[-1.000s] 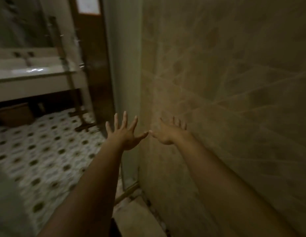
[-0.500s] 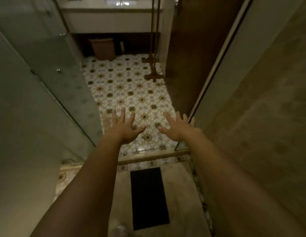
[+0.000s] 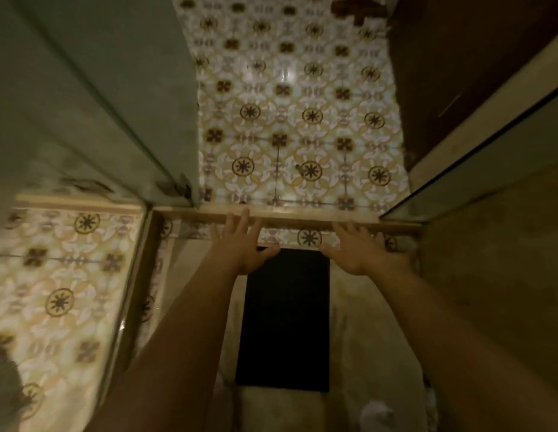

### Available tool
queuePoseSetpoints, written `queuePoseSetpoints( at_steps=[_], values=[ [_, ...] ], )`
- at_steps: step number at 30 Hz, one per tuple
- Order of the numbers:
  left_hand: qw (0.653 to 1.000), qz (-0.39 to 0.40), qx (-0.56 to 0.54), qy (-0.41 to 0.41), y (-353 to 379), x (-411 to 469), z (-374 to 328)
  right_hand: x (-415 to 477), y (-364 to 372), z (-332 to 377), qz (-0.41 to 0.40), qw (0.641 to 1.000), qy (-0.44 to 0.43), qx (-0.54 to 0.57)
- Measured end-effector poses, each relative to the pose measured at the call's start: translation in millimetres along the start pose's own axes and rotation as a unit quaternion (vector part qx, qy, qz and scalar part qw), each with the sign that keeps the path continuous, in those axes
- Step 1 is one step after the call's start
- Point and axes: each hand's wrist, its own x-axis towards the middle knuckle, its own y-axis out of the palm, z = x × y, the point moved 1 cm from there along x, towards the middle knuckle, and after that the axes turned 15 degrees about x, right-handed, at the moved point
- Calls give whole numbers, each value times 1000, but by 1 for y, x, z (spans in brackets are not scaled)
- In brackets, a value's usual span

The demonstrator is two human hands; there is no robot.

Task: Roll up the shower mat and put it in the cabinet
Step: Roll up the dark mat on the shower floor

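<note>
Black shower mat lies flat below both outstretched hands, left and right, fingers spread, empty.

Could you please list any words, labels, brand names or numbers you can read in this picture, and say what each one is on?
None: no readable text anywhere.
Black shower mat: plain, no label showing.
Patterned floor tiles: ornament only, no letters.
Glass panel and both hands: no markings.
</note>
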Motion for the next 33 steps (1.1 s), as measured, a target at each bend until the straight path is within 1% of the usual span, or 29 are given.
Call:
queuePoseSetpoints(
  at_steps=[3, 5, 7, 10, 12, 15, 18, 19, 21, 22, 24, 25, 28, 31, 33],
  values=[
    [1000, 17, 8, 12, 102, 78, -19, 97, 80, -56, 22, 1000, 4, -8],
    [999, 8, 22, 22, 157, 119, -23, 150, 122, -79, 4, 1000, -10, -23],
    [999, 7, 33, 35, 208, 156, -24, 199, 162, -93, -21, 998, -50, -40],
    [997, -1, 60, 49, 258, 197, -20, 253, 211, -101, -41, 993, -104, -34],
    [996, -12, 69, 60, 278, 221, -16, 281, 237, -106, -58, 990, -125, -41],
    [993, -27, 86, 77, 295, 242, -13, 296, 264, -118, -91, 984, -143, -54],
    [991, -40, 96, 82, 302, 241, -13, 287, 276, -127, -125, 977, -166, -48],
    [991, -60, 91, 82, 303, 239, -13, 283, 276, -127, -144, 971, -183, -45],
    [982, -138, 90, 93, 297, 236, -12, 280, 266, -124, -188, 957, -218, -27],
    [974, -176, 97, 105, 292, 236, -11, 280, 259, -123, -201, 955, -219, -16],
    [961, -220, 111, 125, 283, 236, -9, 279, 243, -120, -203, 958, -203, -1],
    [959, -227, 114, 128, 281, 235, -9, 280, 237, -120, -186, 963, -192, 7],
    [963, -214, 113, 117, 277, 237, -11, 290, 222, -125, -114, 976, -180, 35],
    [985, -142, 58, 80, 272, 247, -13, 296, 217, -133, -78, 980, -174, 59],
    [990, -108, 49, 79, 266, 252, -13, 299, 220, -136, -68, 981, -166, 68]
  ],
)
